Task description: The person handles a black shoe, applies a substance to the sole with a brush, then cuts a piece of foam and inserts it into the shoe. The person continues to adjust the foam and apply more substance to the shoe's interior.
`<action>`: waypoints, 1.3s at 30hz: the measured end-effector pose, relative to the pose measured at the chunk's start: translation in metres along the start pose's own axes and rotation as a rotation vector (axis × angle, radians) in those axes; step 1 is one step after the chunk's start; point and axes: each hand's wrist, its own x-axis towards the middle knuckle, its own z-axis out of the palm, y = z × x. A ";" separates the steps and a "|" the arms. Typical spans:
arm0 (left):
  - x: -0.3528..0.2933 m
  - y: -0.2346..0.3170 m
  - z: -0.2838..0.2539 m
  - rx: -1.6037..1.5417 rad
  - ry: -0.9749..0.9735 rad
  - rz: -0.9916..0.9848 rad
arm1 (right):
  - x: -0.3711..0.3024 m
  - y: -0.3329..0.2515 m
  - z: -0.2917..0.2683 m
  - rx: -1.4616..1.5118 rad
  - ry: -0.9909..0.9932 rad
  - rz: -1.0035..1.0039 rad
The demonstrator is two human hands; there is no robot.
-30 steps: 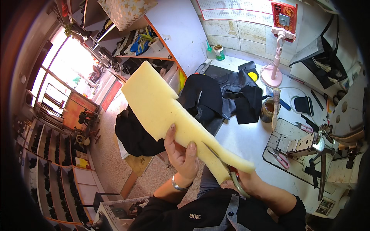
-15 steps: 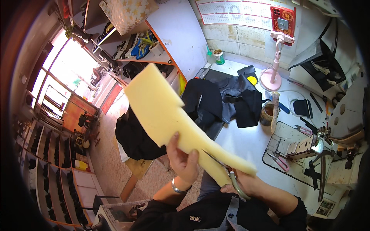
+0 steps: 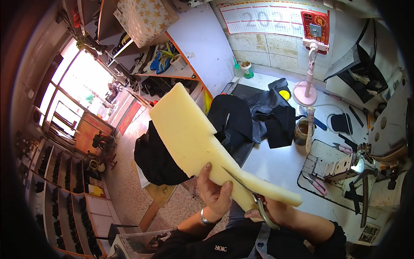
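A long, pale yellow foam sheet (image 3: 183, 127), wide at its far left end and narrower toward the right, is held up in front of me. My left hand (image 3: 213, 192) grips its near edge, fingers mostly hidden beneath and thumb toward me. In my right hand (image 3: 272, 211) is a pair of metal scissors (image 3: 264, 212), its loop handle against the palm. One scissor blade lies across the foam's upper face, pointing left toward my left hand. A slit behind it parts the foam into two strips. The other blade is hidden.
Black cloth (image 3: 230, 116) lies on the white table (image 3: 267, 168) beyond the foam. To the right are a jar with a brush (image 3: 302, 131), a sewing machine (image 3: 345, 168) and pink-handled snips (image 3: 317, 185). A phone stand (image 3: 307, 93) stands behind. Shoe shelves (image 3: 64, 207) line the left.
The foam and my left hand have shifted right and toward me. The scissor blade now reaches farther along the foam, past my left thumb tip.
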 end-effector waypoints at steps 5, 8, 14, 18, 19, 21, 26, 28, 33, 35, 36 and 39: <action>0.001 -0.001 0.001 0.135 0.011 0.073 | -0.007 -0.005 -0.008 -0.286 -0.013 0.162; 0.014 0.002 0.000 0.041 0.054 0.096 | -0.006 -0.011 -0.013 -0.406 -0.003 0.123; 0.033 0.010 -0.007 -0.202 0.186 -0.165 | -0.003 0.002 -0.017 -0.434 -0.157 0.308; 0.017 0.006 0.003 -0.124 0.219 -0.076 | -0.001 0.009 -0.006 -0.245 -0.215 0.318; 0.012 0.006 0.005 -0.130 0.193 -0.072 | 0.000 0.008 -0.007 -0.166 -0.220 0.312; 0.004 0.004 0.008 -0.119 0.162 -0.054 | 0.002 0.003 -0.006 -0.131 -0.213 0.321; -0.006 0.003 0.011 -0.050 0.184 -0.040 | 0.007 -0.018 -0.008 -0.100 -0.171 0.309; -0.006 0.003 0.011 -0.044 0.199 -0.048 | 0.007 -0.020 -0.008 0.016 -0.157 0.397; -0.003 0.003 0.012 -0.137 0.181 -0.066 | 0.001 -0.005 -0.001 0.129 -0.071 0.326; -0.003 0.003 0.014 -0.125 0.188 -0.080 | 0.000 0.001 0.000 0.218 -0.058 0.420; -0.003 0.003 0.015 -0.141 0.188 -0.089 | -0.001 0.003 -0.001 0.123 -0.064 0.368; 0.001 0.006 0.019 -0.118 0.195 -0.139 | -0.001 0.003 -0.004 -0.111 -0.092 0.358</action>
